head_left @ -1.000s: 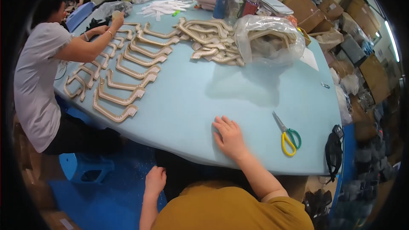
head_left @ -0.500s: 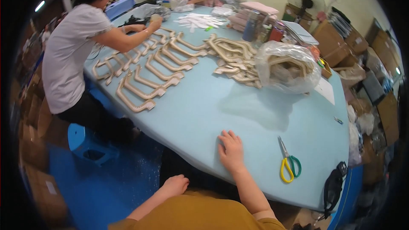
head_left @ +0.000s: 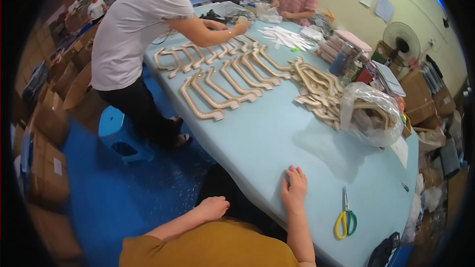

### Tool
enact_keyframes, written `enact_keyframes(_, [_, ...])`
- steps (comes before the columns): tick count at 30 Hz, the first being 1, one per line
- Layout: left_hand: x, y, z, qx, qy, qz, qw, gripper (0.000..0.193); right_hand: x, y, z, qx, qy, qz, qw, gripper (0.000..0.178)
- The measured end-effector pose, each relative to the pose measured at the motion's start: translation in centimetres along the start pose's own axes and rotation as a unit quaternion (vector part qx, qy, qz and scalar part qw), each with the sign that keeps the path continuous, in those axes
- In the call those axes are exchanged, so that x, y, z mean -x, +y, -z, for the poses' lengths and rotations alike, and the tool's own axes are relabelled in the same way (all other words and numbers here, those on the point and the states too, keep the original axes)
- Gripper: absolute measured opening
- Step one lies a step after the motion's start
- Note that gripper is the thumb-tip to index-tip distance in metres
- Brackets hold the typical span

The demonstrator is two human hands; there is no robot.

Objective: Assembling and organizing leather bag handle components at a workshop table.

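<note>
My right hand [head_left: 294, 189] lies palm down near the front edge of the table with its fingers stretched out; nothing is in it. Scissors [head_left: 345, 213] with one yellow and one green handle lie to its right, apart from it. My left hand [head_left: 214, 207] rests low by my lap, off the table, its fingers curled in and no object showing in it. Beyond my hands, rows of bent beige strips [head_left: 208, 100] with pale ends spread across the table. More are heaped in a pile [head_left: 316, 86], beside a clear plastic bag [head_left: 371, 113] holding others.
A co-worker [head_left: 141, 34] leans over the light blue table [head_left: 247, 143] at the left, beside a blue stool [head_left: 121, 136]. Another person [head_left: 297, 0] is at the far end, near white strips [head_left: 284, 36]. A black item [head_left: 383, 252] lies at the near right corner. Cardboard boxes [head_left: 47, 165] line the left.
My view has swung left and up, so the table's contents sit farther right in the picture. Both my hands keep their places. The co-worker still bends over the strips.
</note>
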State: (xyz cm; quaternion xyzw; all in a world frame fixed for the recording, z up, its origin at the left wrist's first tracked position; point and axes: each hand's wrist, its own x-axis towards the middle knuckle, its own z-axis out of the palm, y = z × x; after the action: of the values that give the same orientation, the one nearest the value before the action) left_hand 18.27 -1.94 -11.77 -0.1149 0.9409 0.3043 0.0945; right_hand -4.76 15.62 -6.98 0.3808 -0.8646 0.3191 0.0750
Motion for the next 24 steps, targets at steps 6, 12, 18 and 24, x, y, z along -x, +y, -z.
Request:
enact_keyframes(6, [0.3,0.7,-0.3,-0.005,-0.016,-0.041,0.999,0.018,0.0,-0.2,0.0,0.000,-0.009,0.006,1.000,0.026])
enact_keyframes(12, [1.6,1.5,1.5,0.000,-0.020,-0.009,1.000,0.018,0.3,-0.3,0.3,0.027,-0.019,0.003,0.999,0.027])
enact_keyframes(18, [3.0,-0.8,-0.5,0.018,0.003,0.017,1.000,0.018,0.2,-1.1,0.2,0.024,-0.015,-0.008,1.000,0.033])
enact_keyframes(24, [3.2,-2.2,-0.6,0.028,0.061,0.014,0.998,0.013,0.1,-1.3,0.4,0.070,-0.030,0.003,0.997,0.033])
